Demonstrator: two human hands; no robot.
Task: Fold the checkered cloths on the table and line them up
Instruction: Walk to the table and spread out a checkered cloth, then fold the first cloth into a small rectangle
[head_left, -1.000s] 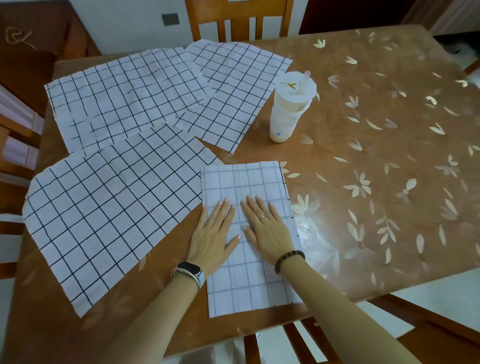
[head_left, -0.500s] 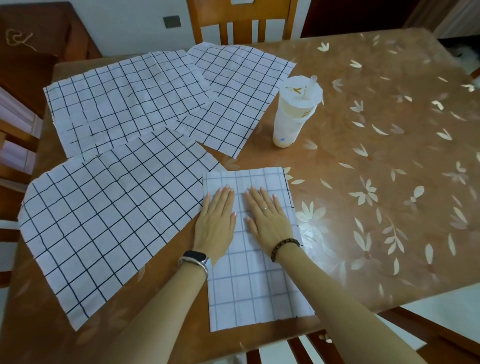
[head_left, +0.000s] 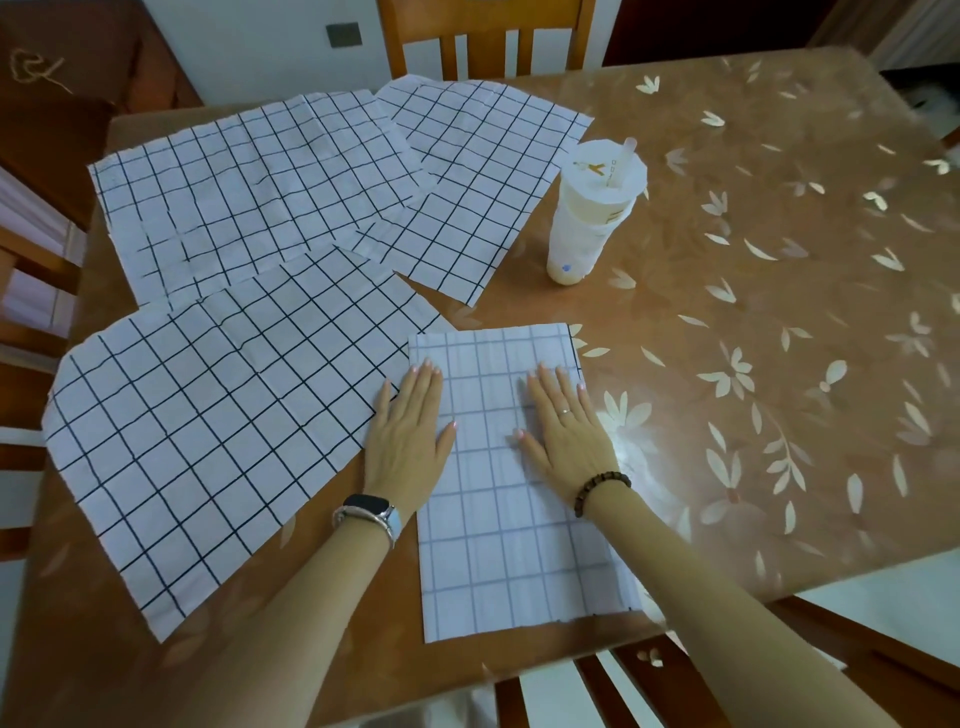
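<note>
On the lid of the plastic cup (head_left: 589, 218) a small yellow-brown mark and a row of tiny characters are printed, but they are too small to be read; a small blue dot is seen low on the cup's side, and a straw stands in the lid. The folded cloth (head_left: 511, 483) is laid near the front edge of the table (head_left: 779, 322), as a tall narrow rectangle; its grid lines are pale grey-blue, much fainter than on the other cloths, and a thin dark edge is shown along its upper right side. The left hand (head_left: 410, 431) is laid flat on the left border of this cloth, with fingers stretched and nothing gripped; part of the hand is placed over the corner of the near unfolded cloth (head_left: 208, 431). The right hand (head_left: 563, 423) is pressed flat on the right part of the folded cloth, also open and with nothing grasped. A watch (head_left: 370, 512) is worn on the left wrist, and a bead bracelet (head_left: 602, 486) and a ring on the right. Three cloths are left unfolded, white with black squares: the near one at the left, the far left cloth (head_left: 244, 192) behind it, and the far middle cloth (head_left: 478, 187), which is overlapped by its neighbour. The cup is set just beside the far middle cloth. The table cover is brown with pale leaf shapes.
</note>
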